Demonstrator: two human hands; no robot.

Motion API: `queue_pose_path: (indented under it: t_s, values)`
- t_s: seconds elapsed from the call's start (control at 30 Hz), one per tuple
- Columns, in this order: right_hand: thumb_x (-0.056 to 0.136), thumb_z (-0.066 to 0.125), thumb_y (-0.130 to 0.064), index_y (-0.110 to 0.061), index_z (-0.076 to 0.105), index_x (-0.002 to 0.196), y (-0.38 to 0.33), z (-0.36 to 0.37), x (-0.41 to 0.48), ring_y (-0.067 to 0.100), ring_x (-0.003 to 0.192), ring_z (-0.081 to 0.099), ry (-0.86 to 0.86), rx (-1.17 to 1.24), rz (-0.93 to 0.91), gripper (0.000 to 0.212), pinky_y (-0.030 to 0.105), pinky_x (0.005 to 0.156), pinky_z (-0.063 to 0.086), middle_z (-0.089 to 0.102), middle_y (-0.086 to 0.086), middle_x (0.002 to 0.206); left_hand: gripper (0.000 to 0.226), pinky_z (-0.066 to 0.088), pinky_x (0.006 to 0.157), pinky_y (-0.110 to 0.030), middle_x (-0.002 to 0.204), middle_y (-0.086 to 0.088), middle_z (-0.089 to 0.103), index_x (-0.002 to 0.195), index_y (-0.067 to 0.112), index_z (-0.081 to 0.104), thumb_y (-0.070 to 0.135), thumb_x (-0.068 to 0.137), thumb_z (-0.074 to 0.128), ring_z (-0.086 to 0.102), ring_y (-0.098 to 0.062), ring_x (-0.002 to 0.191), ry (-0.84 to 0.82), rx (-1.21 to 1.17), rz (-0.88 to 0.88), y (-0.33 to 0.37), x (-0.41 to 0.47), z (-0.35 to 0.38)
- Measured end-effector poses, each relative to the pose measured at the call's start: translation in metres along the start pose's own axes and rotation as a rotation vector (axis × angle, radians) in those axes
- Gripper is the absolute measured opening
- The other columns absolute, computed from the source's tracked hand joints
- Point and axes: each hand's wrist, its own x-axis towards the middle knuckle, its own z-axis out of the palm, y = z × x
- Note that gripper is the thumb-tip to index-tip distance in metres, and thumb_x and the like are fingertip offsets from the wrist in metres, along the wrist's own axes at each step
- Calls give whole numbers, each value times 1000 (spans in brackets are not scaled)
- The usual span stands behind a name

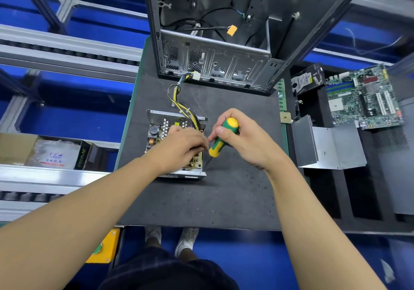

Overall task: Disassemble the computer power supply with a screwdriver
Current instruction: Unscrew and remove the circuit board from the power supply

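Note:
The power supply (pixel 156 130) lies on the dark mat (pixel 201 200) with its lid off, so the circuit board and coils show. A bundle of yellow and black wires (pixel 177 97) runs from it toward the computer case. My left hand (pixel 179 148) rests inside the open box, fingers curled over the board's right side; what they pinch is hidden. My right hand (pixel 244 139) grips a green and yellow screwdriver (pixel 221 139). Its tip points down by the box's right edge, hidden behind my left hand.
An empty computer case (pixel 215 43) stands at the mat's far edge. To the right lie the removed metal cover (pixel 329 148), a motherboard (pixel 365 97), a hard drive (pixel 307 79), a memory stick (pixel 281 94) and a processor chip (pixel 285 117). A cardboard box (pixel 44 150) sits on the left conveyor.

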Motion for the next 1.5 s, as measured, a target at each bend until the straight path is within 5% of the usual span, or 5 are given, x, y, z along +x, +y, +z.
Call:
queue_pose_path:
  t_s: [1.27, 1.5]
  values:
    - [96, 61, -28, -21, 55, 99, 7, 8, 3, 21, 90, 70, 40, 26, -16, 9, 53, 89, 54, 74, 3, 95, 15, 15, 78, -28, 99, 20, 54, 98, 25, 75, 15, 93, 66, 49, -10, 97, 26, 69, 76, 3, -1, -3]
    - [96, 63, -24, -21, 54, 99, -2, 15, -2, 31, 87, 65, 21, -60, -48, 10, 56, 82, 51, 68, 7, 93, 13, 18, 80, -30, 95, 20, 54, 95, 27, 70, 19, 96, 60, 46, -10, 91, -6, 71, 61, 0, 0, -2]
